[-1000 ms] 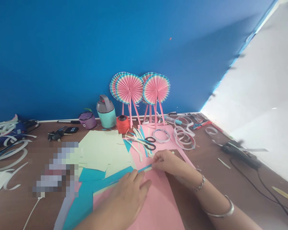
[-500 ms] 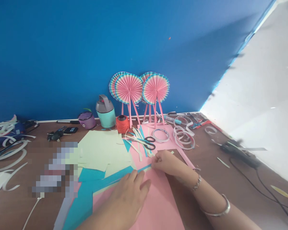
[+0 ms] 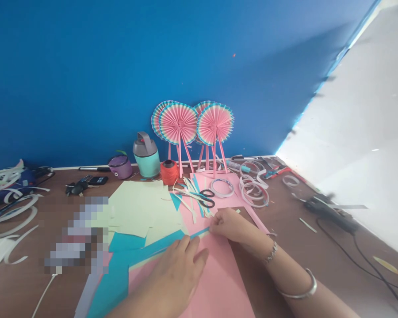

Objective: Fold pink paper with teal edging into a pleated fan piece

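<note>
A pink paper sheet (image 3: pixel 219 274) lies before me, with a narrow cream and blue paper band (image 3: pixel 204 232) along its far edge. My left hand (image 3: pixel 177 269) rests flat on the sheet, fingers stretched toward that edge. At the sheet's far right corner my right hand (image 3: pixel 228 225) is closed in a pinch on the edge of the paper; its fingertips are partly hidden. Blue paper (image 3: pixel 111 282) shows under and left of the pink sheet. Scissors with black handles (image 3: pixel 207 198) lie just beyond my right hand among cream and blue paper strips (image 3: pixel 194 212).
Cream sheets (image 3: pixel 135 207) lie at centre left. Rolls of tape (image 3: pixel 222 187) sit behind my right hand. Pink pleated paper fans (image 3: pixel 178 123) lean on the wall beside a teal flask (image 3: pixel 146 161) and red twine (image 3: pixel 169 172). A black cable (image 3: pixel 358 256) runs at right.
</note>
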`<action>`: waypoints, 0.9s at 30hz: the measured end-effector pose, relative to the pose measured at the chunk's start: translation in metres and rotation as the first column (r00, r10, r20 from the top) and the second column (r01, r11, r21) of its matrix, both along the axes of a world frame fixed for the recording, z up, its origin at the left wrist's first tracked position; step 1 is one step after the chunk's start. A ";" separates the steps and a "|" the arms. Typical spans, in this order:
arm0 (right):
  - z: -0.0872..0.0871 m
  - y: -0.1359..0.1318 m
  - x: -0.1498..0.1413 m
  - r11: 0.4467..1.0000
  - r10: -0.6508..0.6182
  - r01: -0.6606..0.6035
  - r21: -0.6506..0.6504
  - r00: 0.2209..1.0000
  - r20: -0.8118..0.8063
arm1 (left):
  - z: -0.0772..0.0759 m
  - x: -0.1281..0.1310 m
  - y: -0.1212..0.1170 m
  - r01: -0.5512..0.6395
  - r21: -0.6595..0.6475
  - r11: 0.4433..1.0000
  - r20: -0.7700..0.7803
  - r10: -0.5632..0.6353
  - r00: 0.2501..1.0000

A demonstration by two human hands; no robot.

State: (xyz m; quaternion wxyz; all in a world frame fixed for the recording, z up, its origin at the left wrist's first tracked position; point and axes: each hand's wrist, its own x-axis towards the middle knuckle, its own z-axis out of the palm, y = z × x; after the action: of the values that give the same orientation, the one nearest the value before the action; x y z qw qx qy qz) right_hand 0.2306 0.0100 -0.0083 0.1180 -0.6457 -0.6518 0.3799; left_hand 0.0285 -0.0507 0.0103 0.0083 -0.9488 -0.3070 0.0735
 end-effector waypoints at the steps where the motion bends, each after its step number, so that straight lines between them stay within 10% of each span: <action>1: 0.000 0.000 0.001 1.000 0.001 -0.001 -0.011 1.000 -0.012 | 0.000 0.000 0.000 -0.001 -0.001 1.000 -0.002 0.001 1.000; 27: 0.004 0.000 0.010 0.998 0.043 -0.048 -0.027 0.988 -0.150 | -0.009 -0.003 -0.001 -0.006 0.049 0.999 0.166 -0.002 0.986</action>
State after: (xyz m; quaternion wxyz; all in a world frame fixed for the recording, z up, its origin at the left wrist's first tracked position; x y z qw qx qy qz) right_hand 0.2408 0.0100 -0.0043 0.1479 -0.6019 -0.6498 0.4399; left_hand 0.0253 -0.0518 0.0017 0.0061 -0.9509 -0.3093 -0.0132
